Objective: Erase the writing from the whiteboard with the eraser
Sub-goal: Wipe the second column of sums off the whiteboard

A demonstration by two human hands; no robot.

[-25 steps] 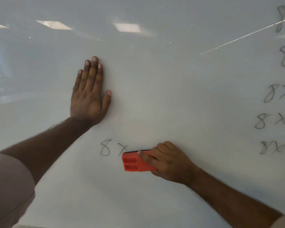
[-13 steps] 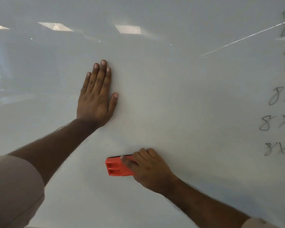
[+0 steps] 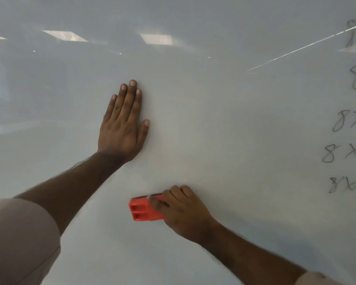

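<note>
A white whiteboard [image 3: 234, 120] fills the view. My right hand [image 3: 183, 210] grips an orange-red eraser [image 3: 142, 209] and presses its dark felt side against the board, low and centre. My left hand [image 3: 123, 122] lies flat on the board above and slightly left of the eraser, fingers together and pointing up. Black handwriting [image 3: 341, 153], several rows beginning "8 x", runs down the right edge and is cut off by the frame. The board around the eraser shows no marks.
Ceiling lights [image 3: 156, 39] and a bright diagonal line [image 3: 300, 48] are reflected in the glossy board. Both my arms reach in from the bottom, in short light sleeves [image 3: 19, 239].
The "8 x" that stood left of the eraser is wiped away. My right hand swept the eraser leftward over it. My left hand stays flat on the board.
</note>
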